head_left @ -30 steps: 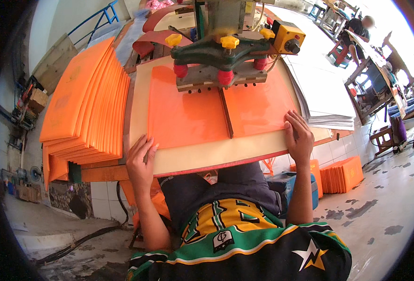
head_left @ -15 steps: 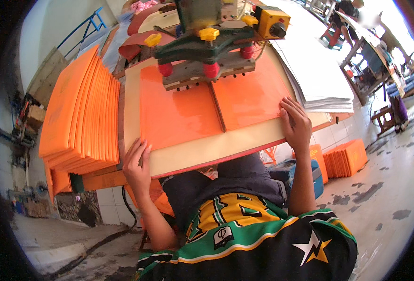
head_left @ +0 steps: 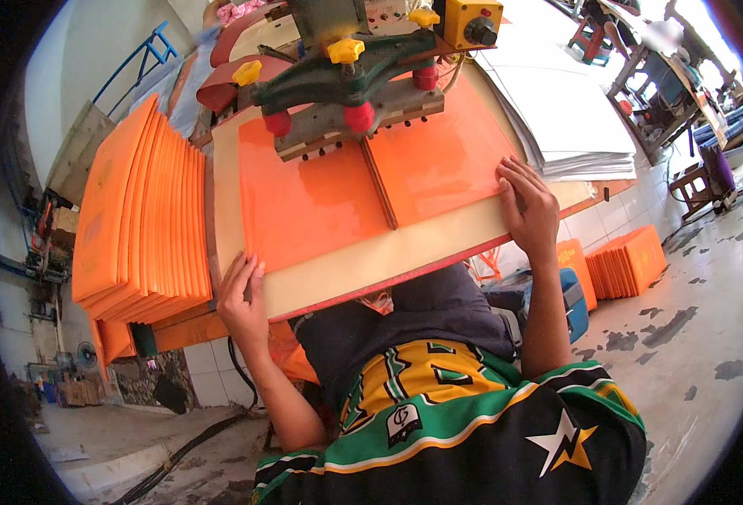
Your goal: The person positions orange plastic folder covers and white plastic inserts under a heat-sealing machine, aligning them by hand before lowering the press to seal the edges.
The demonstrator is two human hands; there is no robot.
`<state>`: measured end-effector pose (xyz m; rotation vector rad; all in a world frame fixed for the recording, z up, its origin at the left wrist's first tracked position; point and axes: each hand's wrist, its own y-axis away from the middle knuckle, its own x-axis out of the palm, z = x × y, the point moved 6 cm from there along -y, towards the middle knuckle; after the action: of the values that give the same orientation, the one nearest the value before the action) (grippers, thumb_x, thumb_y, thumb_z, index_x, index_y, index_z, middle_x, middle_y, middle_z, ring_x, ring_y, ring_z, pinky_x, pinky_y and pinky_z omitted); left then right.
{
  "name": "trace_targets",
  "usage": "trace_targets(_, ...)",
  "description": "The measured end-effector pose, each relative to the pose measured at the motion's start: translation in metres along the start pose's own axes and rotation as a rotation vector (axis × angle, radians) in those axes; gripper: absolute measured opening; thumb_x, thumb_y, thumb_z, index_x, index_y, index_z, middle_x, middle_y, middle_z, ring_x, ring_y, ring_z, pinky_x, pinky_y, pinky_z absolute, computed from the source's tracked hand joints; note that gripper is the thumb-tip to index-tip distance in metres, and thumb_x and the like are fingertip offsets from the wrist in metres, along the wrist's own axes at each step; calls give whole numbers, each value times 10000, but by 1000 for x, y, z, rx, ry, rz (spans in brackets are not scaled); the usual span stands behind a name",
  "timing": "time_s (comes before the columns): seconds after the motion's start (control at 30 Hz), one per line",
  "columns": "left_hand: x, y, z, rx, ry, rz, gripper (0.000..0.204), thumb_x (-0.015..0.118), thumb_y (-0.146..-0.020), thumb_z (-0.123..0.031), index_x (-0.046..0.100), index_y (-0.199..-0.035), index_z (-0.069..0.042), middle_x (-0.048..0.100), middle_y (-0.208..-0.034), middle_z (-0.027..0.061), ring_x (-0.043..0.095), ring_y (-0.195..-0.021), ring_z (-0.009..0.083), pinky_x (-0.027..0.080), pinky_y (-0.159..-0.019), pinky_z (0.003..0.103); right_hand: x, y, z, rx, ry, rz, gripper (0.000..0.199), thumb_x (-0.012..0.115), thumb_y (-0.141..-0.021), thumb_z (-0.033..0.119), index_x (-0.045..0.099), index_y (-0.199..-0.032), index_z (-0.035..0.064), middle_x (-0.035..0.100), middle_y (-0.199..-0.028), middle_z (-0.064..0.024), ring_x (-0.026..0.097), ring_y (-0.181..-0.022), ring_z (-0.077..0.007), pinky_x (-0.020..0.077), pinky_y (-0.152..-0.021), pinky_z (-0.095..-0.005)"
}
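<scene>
Workbench (head_left: 405, 257) of pale, smooth board, edged in red along its near side, tilted across the head view and carrying a flat orange sheet (head_left: 304, 202) — glossy, rectangular, split by a thin dark bar (head_left: 378, 185) that runs from the press toward the person. Above the sheet sits a green cast-metal press head (head_left: 338, 80) with yellow knobs, red rounded feet and a grey slotted plate beneath; a yellow switch box (head_left: 470, 21) is mounted at its right. Left hand (head_left: 241, 295) lies at the near left corner of the board, fingers slightly spread, fingertips touching the edge of the orange sheet, holding nothing. Right hand (head_left: 527, 206) rests flat at the sheet's right corner, fingers together and extended on the orange surface, likewise holding nothing. To the left stands a fanned row of orange folders (head_left: 140, 219), stiff and thin, leaning one on another; to the right a thick stack of white sheets (head_left: 557, 109) with crisp edges. Beyond — a concrete floor (head_left: 691, 337), pale and blotched with dark patches, a second smaller stack of orange folders (head_left: 628, 261) low beside a white-tiled bench face, and a black cable (head_left: 178, 446) trailing across the ground at lower left.
</scene>
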<state>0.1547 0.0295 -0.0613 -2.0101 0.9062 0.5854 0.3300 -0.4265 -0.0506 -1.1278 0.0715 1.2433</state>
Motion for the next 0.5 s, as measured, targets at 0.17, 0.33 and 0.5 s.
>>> trace_targets(0.17, -2, 1, -2, -33, 5, 2, 277, 750, -1042, -207, 820, -1229, -15, 789, -1292, 182, 725, -1271, 322, 529, -1113, 438, 1, 0, -1, 3, 10, 7, 242, 688, -1020, 148, 807, -1162, -7, 775, -1302, -195, 702, -1318, -348, 539, -1127, -451)
trace_targets(0.33, -1, 0, -1, -45, -2, 18, 282, 755, -1040, -218, 822, -1249, -41, 785, -1311, 167, 720, -1286, 309, 530, -1121, 435, 3, 1, -4, 19, 20, 14, 246, 685, -1021, 147, 808, -1164, -11, 774, -1308, -191, 697, -1326, -347, 534, -1133, -449)
trace_targets(0.5, -2, 1, -3, -46, 0, 12, 278, 760, -1037, -218, 824, -1241, -41, 786, -1309, 166, 723, -1280, 308, 537, -1110, 432, 2, 0, -2, 19, 17, 19, 240, 682, -1023, 139, 812, -1165, -6, 775, -1310, -189, 697, -1329, -339, 535, -1134, -444)
